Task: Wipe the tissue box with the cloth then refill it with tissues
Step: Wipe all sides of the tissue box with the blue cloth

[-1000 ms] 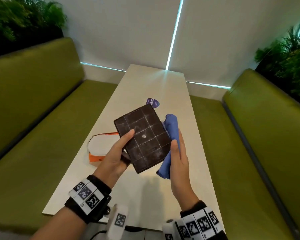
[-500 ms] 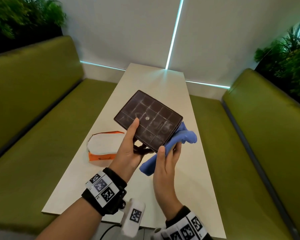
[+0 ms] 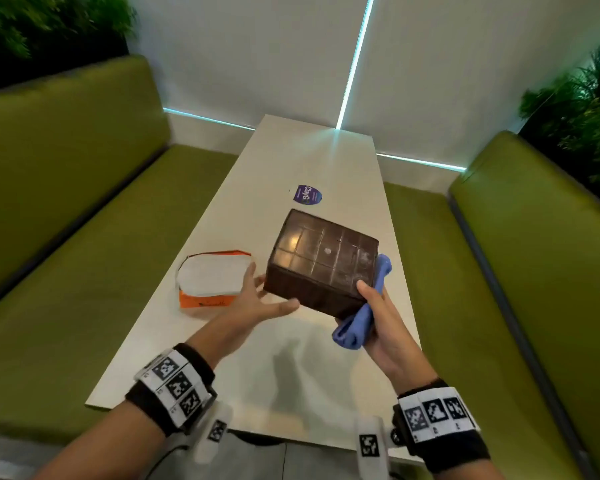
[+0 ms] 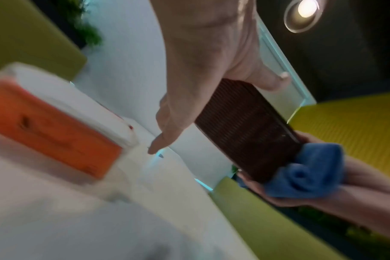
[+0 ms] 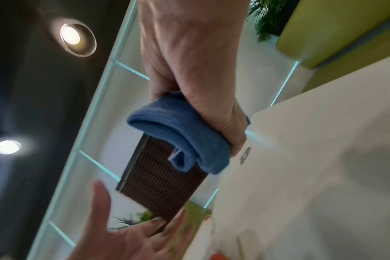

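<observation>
The brown ribbed tissue box hangs above the table with its gridded underside facing up. My right hand grips its near right end, thumb on top, with the blue cloth bunched between palm and box. My left hand lies open with spread fingers at the box's left end; I cannot tell if it touches. The left wrist view has the box and the cloth. The right wrist view shows the cloth wrapped over the box. An orange tissue pack with white tissues lies left of the box.
The long white table runs away from me between green benches on the left and right. A purple sticker lies beyond the box. Plants stand behind both benches.
The box dropped from a raised tilt to lie nearly level, lower over the table. My left hand let go and opened. My right hand with the cloth took the box's right end.
</observation>
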### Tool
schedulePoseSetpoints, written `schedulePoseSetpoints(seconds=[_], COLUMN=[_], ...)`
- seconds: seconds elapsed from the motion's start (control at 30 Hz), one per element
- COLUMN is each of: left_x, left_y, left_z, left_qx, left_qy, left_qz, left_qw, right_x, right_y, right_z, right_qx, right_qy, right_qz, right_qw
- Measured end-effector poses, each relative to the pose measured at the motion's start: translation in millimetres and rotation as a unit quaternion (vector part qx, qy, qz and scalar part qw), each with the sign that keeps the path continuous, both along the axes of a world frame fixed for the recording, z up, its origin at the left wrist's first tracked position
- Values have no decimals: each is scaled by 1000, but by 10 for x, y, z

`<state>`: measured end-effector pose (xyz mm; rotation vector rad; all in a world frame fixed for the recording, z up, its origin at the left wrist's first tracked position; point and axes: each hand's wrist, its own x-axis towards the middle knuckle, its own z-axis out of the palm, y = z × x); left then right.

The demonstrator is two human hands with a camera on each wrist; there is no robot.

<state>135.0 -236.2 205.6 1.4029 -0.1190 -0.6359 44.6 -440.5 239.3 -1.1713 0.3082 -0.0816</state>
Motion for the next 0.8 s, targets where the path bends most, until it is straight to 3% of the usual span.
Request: schedulePoseSetpoints(seconds=[0.13, 0.23, 0.57, 0.8], left_x=[141, 216, 173, 138], left_y=[198, 232, 233, 182], left_z=[-143, -186, -676, -864], left_qx=[52, 47, 106, 121], left_qy=[-87, -129, -156, -168], left_qz=[-143, -190, -156, -115], left_qw=[984, 972, 970, 972], right_x=[-104, -116, -160, -99], right_y=[-98, -60, -25, -86], right_z=[-202, -314, -679, -833], right_qx=[3, 14, 22, -115], right_qy=[52, 77, 121, 167], right_qz=[44, 43, 41, -51], right_qw=[998, 996, 992, 978])
